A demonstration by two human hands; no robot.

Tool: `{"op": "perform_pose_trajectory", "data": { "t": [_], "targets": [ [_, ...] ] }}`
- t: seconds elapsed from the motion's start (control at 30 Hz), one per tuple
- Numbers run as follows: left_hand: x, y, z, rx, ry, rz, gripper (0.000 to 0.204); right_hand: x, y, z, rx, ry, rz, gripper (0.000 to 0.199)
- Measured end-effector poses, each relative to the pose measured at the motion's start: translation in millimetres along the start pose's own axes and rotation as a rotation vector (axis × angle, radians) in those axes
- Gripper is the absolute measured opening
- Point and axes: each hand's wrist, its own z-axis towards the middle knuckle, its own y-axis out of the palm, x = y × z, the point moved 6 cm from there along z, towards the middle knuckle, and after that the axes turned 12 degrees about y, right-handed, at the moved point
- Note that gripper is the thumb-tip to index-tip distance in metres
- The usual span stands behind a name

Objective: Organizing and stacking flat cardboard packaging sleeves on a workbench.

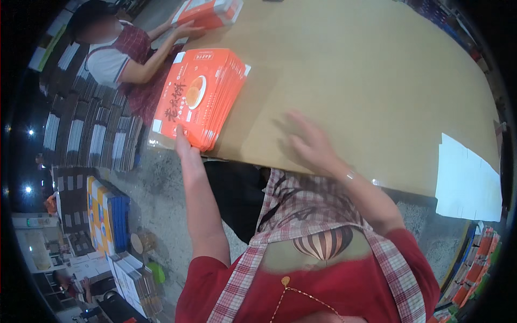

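A stack of flat orange cartons (215,97) with white corner tabs lies at the left side of the brown table (344,59). At the stack's near edge is my left hand (184,139), its fingertips over the top carton and the rest of the hand against the edge. Some of its fingers are hidden. My right hand (311,141) hovers over the table near its front edge, to the right of the stack. It is smeared by motion, but the fingers look spread and nothing shows in them.
Across the left corner, a co-worker (126,59) in a plaid apron handles another orange stack (210,13). White flat cardboard (466,180) overhangs the table's right edge. Bundled cardboard (81,132) stands at left; a pallet of yellow and blue cartons (107,215) sits on the floor.
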Motion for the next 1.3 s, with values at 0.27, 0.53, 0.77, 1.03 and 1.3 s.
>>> {"op": "perform_pose_trajectory", "data": {
  "t": [0.27, 0.53, 0.77, 1.03, 1.3],
  "targets": [
    [22.7, 19.8, -16.9, -0.191, -0.17, -0.157, 0.056, 202.4, -344.7, -215.7, 0.71, 0.752, -1.063, 0.073],
    [69.1, 1.4, -37.8, 0.067, 0.113, 0.031, 0.067, 178.8, -359.6, -271.9, 0.25, 0.828, -0.793, 0.111],
    [157.0, 65.1, -163.8, -0.059, 1.017, 0.332, 0.042, 119.5, -287.5, -221.3, -0.055, 0.89, -1.127, 0.097],
    [-19.2, 153.8, -340.0, -1.168, -0.474, 0.275, 0.06, -8.0, -239.9, -149.8, 0.49, 0.332, 0.547, 0.086],
    [-69.9, 198.2, -368.8, -1.32, -0.576, 0.293, 0.061, 29.1, -151.5, -124.4, 0.454, 0.444, 0.897, 0.089]
  ]
}}
